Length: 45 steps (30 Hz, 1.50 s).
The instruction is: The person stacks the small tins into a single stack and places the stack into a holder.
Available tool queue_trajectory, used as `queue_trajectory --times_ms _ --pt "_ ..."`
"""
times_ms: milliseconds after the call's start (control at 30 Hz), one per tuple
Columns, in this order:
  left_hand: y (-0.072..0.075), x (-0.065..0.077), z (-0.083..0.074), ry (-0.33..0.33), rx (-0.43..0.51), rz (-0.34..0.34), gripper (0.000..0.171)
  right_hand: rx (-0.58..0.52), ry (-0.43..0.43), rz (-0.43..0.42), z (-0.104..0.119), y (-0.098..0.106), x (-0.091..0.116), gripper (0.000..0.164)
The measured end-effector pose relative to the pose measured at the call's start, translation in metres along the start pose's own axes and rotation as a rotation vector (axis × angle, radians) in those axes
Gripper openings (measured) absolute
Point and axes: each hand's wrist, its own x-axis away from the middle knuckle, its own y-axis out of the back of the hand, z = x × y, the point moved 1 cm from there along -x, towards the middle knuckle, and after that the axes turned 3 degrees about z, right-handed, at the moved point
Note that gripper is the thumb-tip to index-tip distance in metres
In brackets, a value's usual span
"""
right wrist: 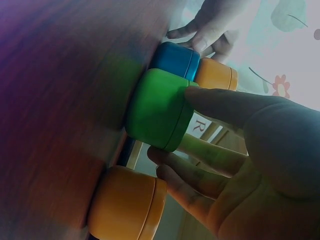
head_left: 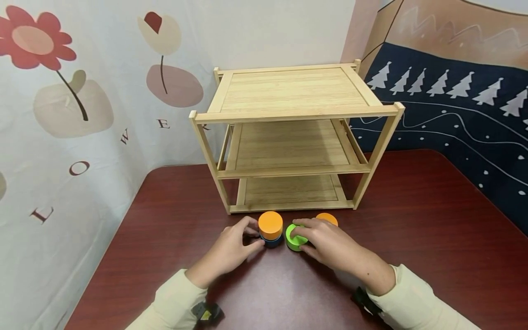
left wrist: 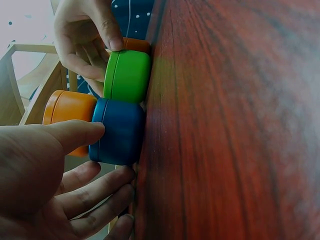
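Observation:
An orange round tin with a lid is stacked on a blue round tin of the same kind. My left hand holds the blue tin loosely, its thumb against the near side and the fingertips around the other side. Just right of the stack, a green round tin stands on the table, close beside the blue one. My right hand grips it, with the thumb near the lid seam and fingers across the top and far side. Partly hidden behind that hand is a second orange tin.
A three-tier wooden shelf stands right behind the tins on the dark red table. Its tiers hold nothing visible. Printed cloth with flowers hangs at the left, and dark cloth with white trees at the right.

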Motion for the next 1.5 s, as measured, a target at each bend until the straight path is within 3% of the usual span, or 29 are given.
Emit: queue_trajectory --times_ms 400,967,1500 --pt "-0.001 0.0 0.003 0.009 -0.005 -0.003 0.032 0.016 0.024 -0.014 -0.002 -0.002 -0.002 0.031" --pt "-0.008 0.0 0.003 -0.009 0.033 0.053 0.03 0.007 -0.013 0.072 0.001 -0.002 -0.008 0.03" --pt "0.0 -0.001 0.003 -0.008 0.0 0.009 0.032 0.011 0.021 0.09 0.0 0.005 -0.019 0.03"
